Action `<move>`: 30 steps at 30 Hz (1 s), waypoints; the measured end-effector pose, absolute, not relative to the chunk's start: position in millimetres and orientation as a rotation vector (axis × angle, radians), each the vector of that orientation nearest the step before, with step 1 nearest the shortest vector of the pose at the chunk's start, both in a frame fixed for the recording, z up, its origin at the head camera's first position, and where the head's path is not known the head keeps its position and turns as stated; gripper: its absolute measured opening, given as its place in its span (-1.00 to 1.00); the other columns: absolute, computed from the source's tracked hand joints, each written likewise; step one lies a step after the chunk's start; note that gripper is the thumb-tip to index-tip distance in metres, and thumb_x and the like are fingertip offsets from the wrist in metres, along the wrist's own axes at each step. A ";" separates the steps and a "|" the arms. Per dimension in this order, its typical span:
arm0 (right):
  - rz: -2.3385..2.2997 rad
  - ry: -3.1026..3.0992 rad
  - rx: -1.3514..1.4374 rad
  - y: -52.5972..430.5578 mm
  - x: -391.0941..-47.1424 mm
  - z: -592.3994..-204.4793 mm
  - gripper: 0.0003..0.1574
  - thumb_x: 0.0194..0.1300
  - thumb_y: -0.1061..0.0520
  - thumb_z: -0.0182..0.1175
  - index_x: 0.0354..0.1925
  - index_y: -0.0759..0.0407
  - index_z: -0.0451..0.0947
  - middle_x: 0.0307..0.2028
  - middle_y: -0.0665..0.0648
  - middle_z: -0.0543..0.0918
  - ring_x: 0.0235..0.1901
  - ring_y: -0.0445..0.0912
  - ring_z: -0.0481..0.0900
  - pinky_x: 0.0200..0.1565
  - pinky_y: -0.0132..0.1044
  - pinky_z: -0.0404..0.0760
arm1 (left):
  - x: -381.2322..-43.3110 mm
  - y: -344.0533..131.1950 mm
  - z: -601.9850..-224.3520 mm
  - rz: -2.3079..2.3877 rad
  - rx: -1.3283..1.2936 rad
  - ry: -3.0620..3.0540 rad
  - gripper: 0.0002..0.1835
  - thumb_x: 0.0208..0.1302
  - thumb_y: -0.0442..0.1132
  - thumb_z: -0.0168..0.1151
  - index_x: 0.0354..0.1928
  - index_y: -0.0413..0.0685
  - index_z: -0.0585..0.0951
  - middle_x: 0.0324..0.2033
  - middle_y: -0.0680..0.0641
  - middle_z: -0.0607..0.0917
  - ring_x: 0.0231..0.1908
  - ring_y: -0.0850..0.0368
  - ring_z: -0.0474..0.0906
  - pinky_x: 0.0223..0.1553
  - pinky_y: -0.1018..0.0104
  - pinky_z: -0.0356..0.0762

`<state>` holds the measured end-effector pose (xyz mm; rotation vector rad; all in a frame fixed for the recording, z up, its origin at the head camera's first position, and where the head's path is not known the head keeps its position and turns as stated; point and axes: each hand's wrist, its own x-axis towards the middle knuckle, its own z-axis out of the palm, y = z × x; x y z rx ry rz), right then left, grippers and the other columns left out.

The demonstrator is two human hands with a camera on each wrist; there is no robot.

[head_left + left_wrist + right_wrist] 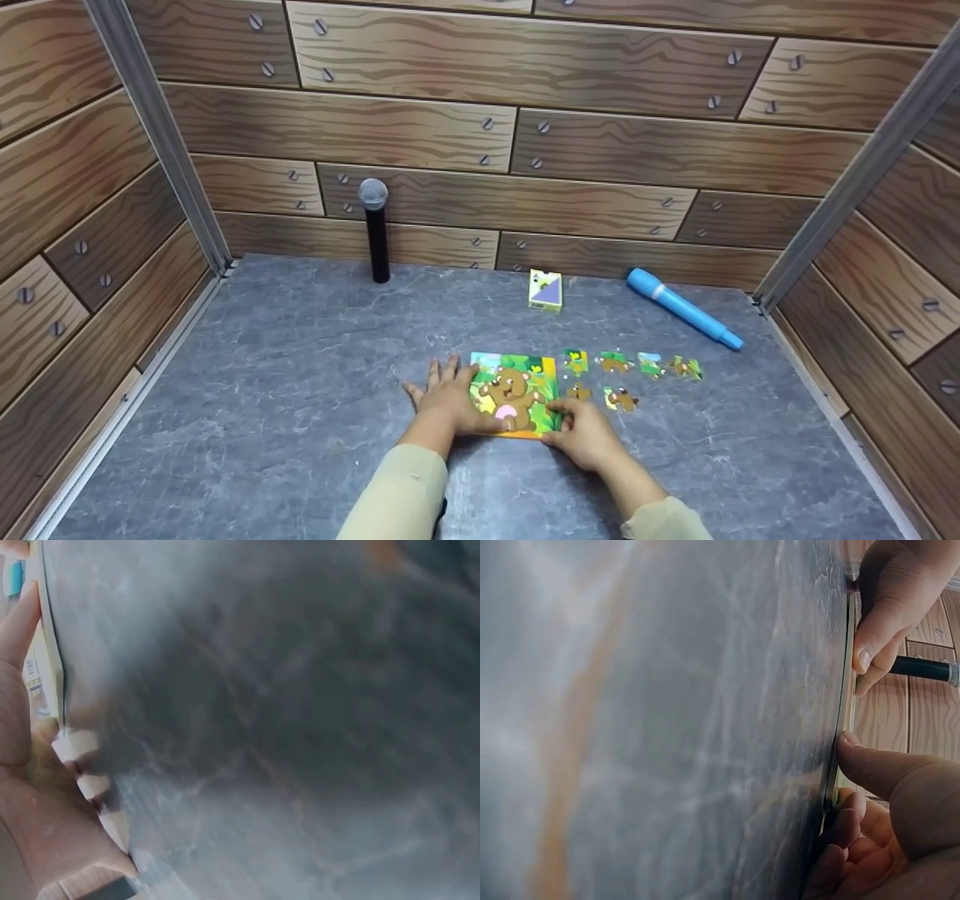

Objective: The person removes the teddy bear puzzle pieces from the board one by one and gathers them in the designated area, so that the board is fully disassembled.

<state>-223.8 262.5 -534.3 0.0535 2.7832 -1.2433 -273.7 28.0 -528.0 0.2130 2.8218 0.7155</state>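
Note:
A bear jigsaw puzzle in an orange-edged frame lies flat on the grey tabletop in the head view. My left hand rests at its left side with straight, spread fingers, the thumb lying across the lower edge. At the lower right corner, my right hand grips the puzzle's edge between thumb and curled fingers. The right wrist view shows the right thumb against the thin edge. Close to the right hand lie loose puzzle pieces, among them a brown one and a bear-patterned one.
More loose pieces, such as a green-and-brown one, form a row right of the puzzle. Farther back are an upright black microphone, a card box and a blue marker-shaped stick. Wood-patterned walls enclose the table.

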 end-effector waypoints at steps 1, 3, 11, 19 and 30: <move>-1.244 2.781 0.055 262.7 -224.2 -534.9 -0.39 0.12 0.29 0.59 0.15 0.35 0.67 -0.53 0.07 0.49 -0.54 -0.12 0.38 -0.49 -0.31 0.33 | -272.6 27.8 -526.1 0.718 0.213 2.817 0.25 -0.15 0.52 0.57 0.61 0.21 0.36 0.66 -0.17 0.10 0.64 -0.36 -0.20 0.38 -0.70 -0.41; -1.245 2.780 0.057 262.8 -224.9 -535.6 -0.39 0.12 0.29 0.59 0.15 0.34 0.68 -0.53 0.07 0.50 -0.54 -0.12 0.39 -0.49 -0.31 0.33 | -272.2 28.0 -524.5 0.720 0.208 2.803 0.25 -0.13 0.53 0.54 0.62 0.21 0.35 0.67 -0.17 0.09 0.64 -0.35 -0.21 0.38 -0.69 -0.43; -1.240 2.795 0.050 263.0 -225.5 -537.1 -0.40 0.11 0.30 0.60 0.13 0.34 0.69 -0.51 0.07 0.50 -0.52 -0.11 0.41 -0.48 -0.30 0.35 | -277.6 33.1 -537.4 0.671 0.185 2.853 0.25 -0.11 0.64 0.43 0.62 0.24 0.35 0.68 -0.15 0.07 0.64 -0.37 -0.20 0.36 -0.71 -0.45; -1.263 2.802 0.042 262.7 -223.7 -535.6 -0.43 0.10 0.32 0.58 0.10 0.34 0.68 -0.55 0.06 0.46 -0.55 -0.12 0.35 -0.49 -0.31 0.29 | -280.2 36.4 -541.8 0.663 0.174 2.861 0.27 -0.14 0.63 0.47 0.62 0.24 0.34 0.68 -0.16 0.04 0.64 -0.35 -0.23 0.34 -0.72 -0.47; -1.318 2.798 0.048 262.1 -223.0 -535.2 -0.46 0.08 0.35 0.58 0.05 0.35 0.67 -0.56 0.06 0.42 -0.56 -0.12 0.32 -0.49 -0.31 0.28 | -278.5 36.2 -541.6 0.650 0.165 2.855 0.25 -0.10 0.62 0.44 0.63 0.25 0.32 0.68 -0.16 0.02 0.65 -0.33 -0.25 0.37 -0.68 -0.50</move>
